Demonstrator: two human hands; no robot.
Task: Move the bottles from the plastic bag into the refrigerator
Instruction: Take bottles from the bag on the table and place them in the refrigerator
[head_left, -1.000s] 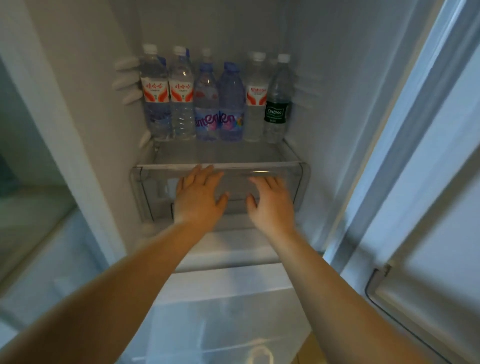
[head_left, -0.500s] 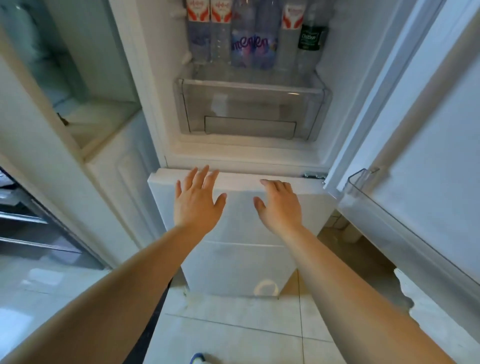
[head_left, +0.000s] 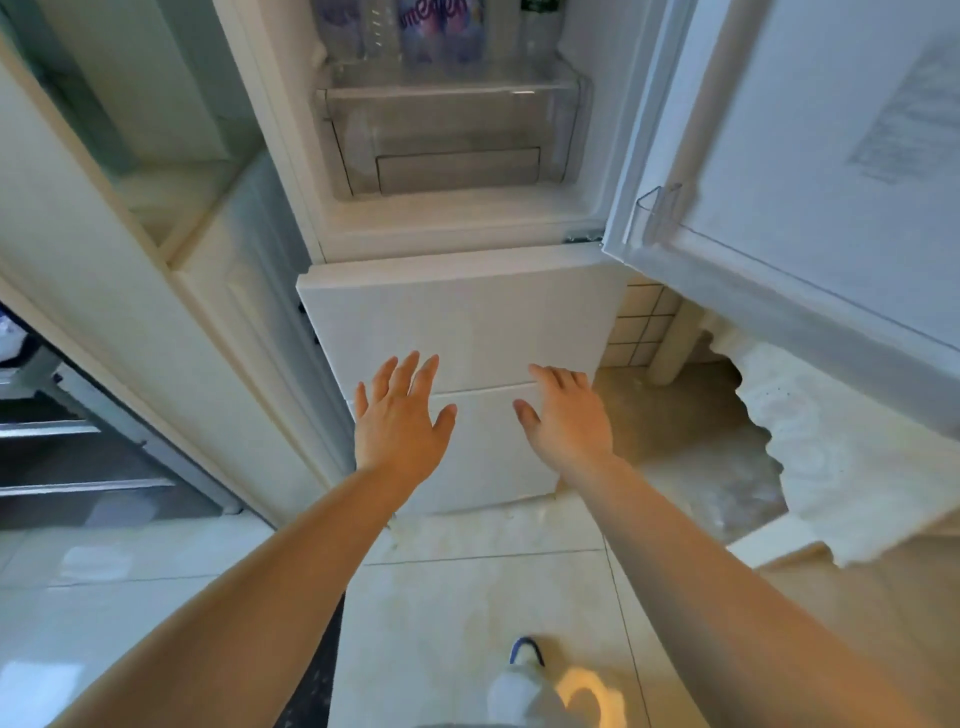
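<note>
- Our left hand (head_left: 397, 415) and right hand (head_left: 563, 415) hang with fingers spread and hold nothing, in front of the closed lower doors (head_left: 457, 322) of the fridge (head_left: 280, 130).
- We judge the step in hand to be going down for the next bottle. The bag is not in view, so we should look for it before reaching.
- We would take a bottle by its middle, carry it upright, and keep our arms off the open door (head_left: 810, 156) on the right.
- The bottles (head_left: 431, 31) stand in a row at the back of the shelf, only their lower parts showing; their count cannot be told.
- The clear drawer (head_left: 447, 140) under the shelf looks empty.
- The door bin (head_left: 657, 208) shows nothing inside, though only its corner is in view.
</note>
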